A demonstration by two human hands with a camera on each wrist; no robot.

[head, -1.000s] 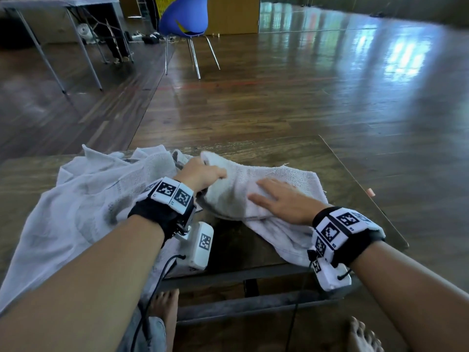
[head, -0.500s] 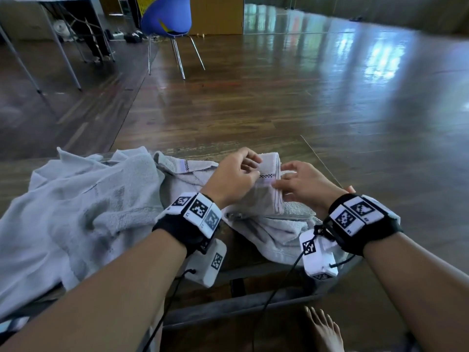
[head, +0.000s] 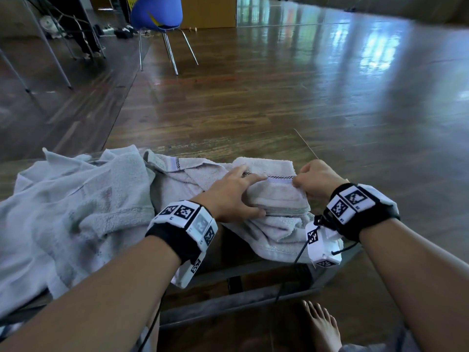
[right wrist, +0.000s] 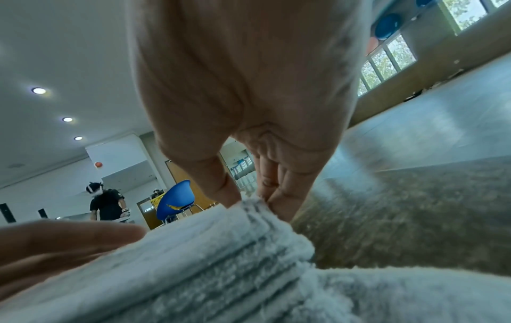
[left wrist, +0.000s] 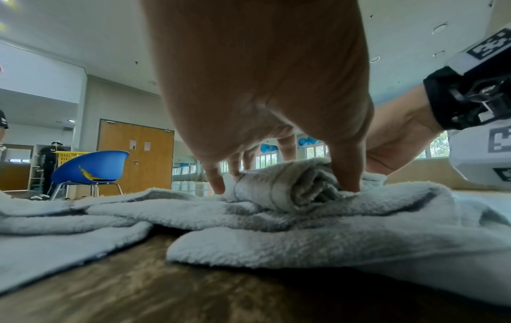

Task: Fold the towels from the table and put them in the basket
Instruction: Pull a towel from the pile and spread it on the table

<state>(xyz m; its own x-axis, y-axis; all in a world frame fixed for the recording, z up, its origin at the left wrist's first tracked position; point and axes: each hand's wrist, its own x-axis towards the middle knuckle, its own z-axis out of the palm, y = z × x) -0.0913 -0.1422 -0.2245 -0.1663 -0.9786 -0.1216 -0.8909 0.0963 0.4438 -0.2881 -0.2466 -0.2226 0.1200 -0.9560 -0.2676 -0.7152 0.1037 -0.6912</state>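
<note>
A small grey folded towel (head: 278,196) lies on another loose towel (head: 276,237) at the right end of the wooden table (head: 228,148). My left hand (head: 236,196) lies over its left end, fingers spread across the top and thumb along the near side. In the left wrist view the folded towel (left wrist: 293,185) sits between the thumb and the fingers (left wrist: 218,183). My right hand (head: 314,179) pinches the towel's right edge by the checkered band. The right wrist view shows thumb and fingertips (right wrist: 229,192) closed on the layered edge of the towel (right wrist: 249,229).
A big heap of unfolded grey towels (head: 76,212) covers the table's left half. The table's right edge runs close beside my right hand. A blue chair (head: 157,13) stands on the floor beyond, with a yellow basket (left wrist: 66,156) behind it. My bare foot (head: 322,326) is under the table.
A second ago both hands lay on a towel spread out. They then gathered it into a small bundle, which now lies flat with my left hand on top and my right pinching its edge.
</note>
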